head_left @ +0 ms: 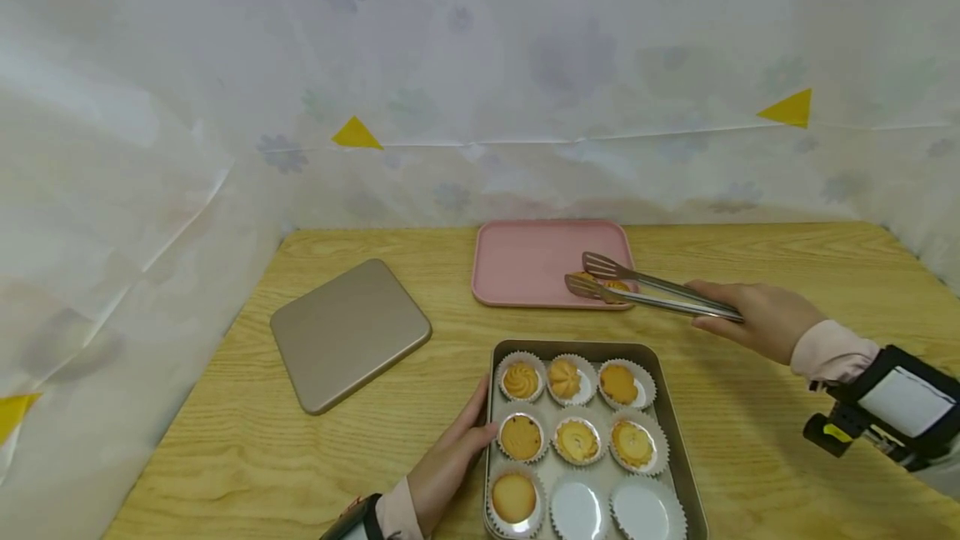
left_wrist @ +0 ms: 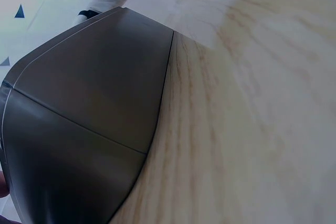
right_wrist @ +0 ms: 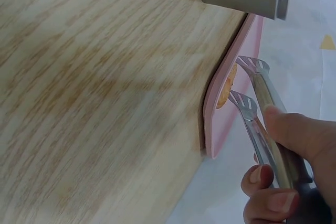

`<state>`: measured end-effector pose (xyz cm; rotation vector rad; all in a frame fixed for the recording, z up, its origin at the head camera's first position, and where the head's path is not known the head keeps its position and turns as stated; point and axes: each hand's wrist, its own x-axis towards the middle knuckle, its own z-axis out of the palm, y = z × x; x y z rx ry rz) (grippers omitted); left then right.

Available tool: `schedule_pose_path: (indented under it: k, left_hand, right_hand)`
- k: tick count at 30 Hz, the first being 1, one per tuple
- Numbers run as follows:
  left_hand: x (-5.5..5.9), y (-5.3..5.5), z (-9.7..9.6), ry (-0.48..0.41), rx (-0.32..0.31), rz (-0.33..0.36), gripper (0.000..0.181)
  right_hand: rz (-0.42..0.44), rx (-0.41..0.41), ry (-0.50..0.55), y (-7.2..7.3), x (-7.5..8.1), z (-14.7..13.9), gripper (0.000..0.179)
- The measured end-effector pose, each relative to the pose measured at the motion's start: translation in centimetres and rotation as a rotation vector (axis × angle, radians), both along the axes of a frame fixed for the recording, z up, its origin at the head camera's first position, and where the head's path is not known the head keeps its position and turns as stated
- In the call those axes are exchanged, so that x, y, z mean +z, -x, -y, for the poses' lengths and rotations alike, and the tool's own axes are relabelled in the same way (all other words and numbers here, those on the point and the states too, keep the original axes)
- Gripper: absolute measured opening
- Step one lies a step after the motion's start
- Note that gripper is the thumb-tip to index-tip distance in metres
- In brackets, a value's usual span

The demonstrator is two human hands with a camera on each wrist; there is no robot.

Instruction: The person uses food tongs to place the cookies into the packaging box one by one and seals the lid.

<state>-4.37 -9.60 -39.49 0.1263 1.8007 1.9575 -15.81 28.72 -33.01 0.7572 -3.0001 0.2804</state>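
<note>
My right hand [head_left: 772, 319] holds metal tongs [head_left: 675, 294] with slotted ends, their arms spread apart. The tong ends reach over the right front corner of a pink tray [head_left: 525, 261], where two cookies [head_left: 617, 286] lie partly hidden. In the right wrist view, one cookie [right_wrist: 227, 87] shows beside the tong ends. My left hand [head_left: 450, 461] grips the left wall of a rectangular baking tin [head_left: 682, 448], thumb at its rim. Inside are white paper cups [head_left: 649, 511]; most hold a cookie, such as a swirled one [head_left: 521, 380], and two in the front row hold none.
A flat metal lid [head_left: 350, 336] lies on the wooden table [head_left: 247, 448] left of the tin. Behind the table hangs a pale flowered sheet [head_left: 480, 65] with yellow tape pieces [head_left: 357, 134]. The tin stands in front of the pink tray, with a strip of table between them.
</note>
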Motion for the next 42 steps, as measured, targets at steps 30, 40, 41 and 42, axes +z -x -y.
schedule_pose_path:
  k: [30, 40, 41, 42]
  left_hand:
    - [0.0, 0.1, 0.0, -0.001, -0.001, 0.004, 0.068]
    - [0.1, 0.0, -0.1, 0.000, 0.000, 0.010, 0.068]
    - [0.1, 0.0, -0.1, 0.000, 0.001, 0.010, 0.068]
    - [0.1, 0.0, -0.1, 0.000, 0.002, 0.011, 0.068]
  right_hand:
    - [-0.027, 0.032, 0.143, -1.6, 0.6, -0.2, 0.052]
    - [0.022, 0.072, 0.197, -2.9, 1.3, -0.6, 0.051]
    - [0.026, 0.074, 0.201, -3.0, 1.4, -0.7, 0.050]
    - [0.034, 0.079, 0.205, -3.2, 1.5, -0.8, 0.050]
